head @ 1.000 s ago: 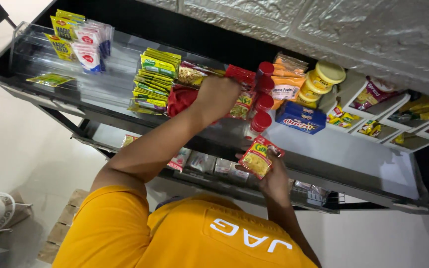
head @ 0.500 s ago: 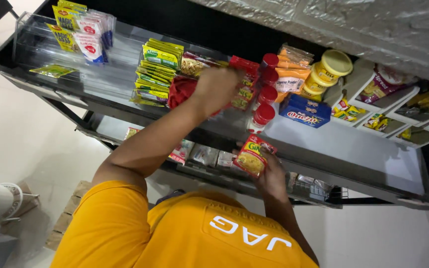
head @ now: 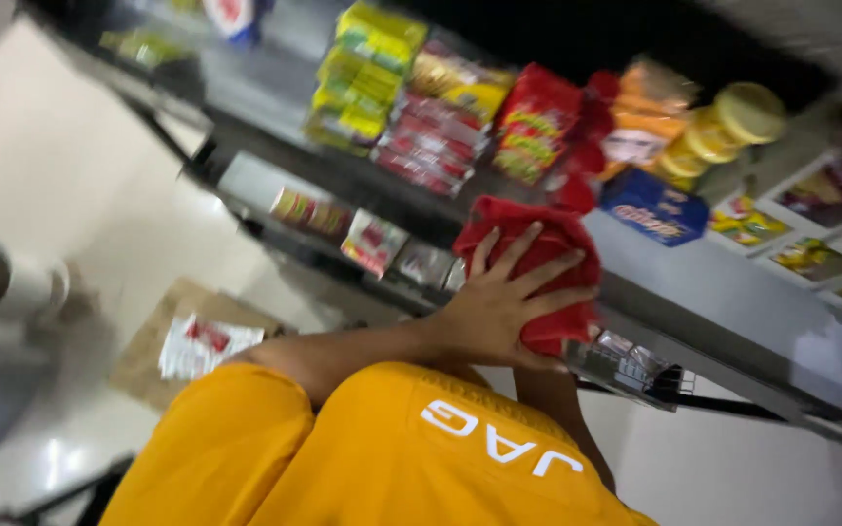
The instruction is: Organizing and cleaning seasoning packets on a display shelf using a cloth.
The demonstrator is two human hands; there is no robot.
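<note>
One hand [head: 507, 302], fingers spread, presses a red cloth [head: 538, 255] against the shelf edge [head: 713, 321].

Taking the blue packet [head: 653, 206] as landmark: just beyond it, orange packets [head: 640, 122] and yellow-lidded jars [head: 723, 131] crowd the shelf [head: 733, 292]. Toward the red and yellow packets [head: 538, 127] stock stands tight. On its near side a hand [head: 504, 302] spread over a red cloth [head: 538, 258] blocks the shelf edge. Bare shelf lies open on its other side.
</note>
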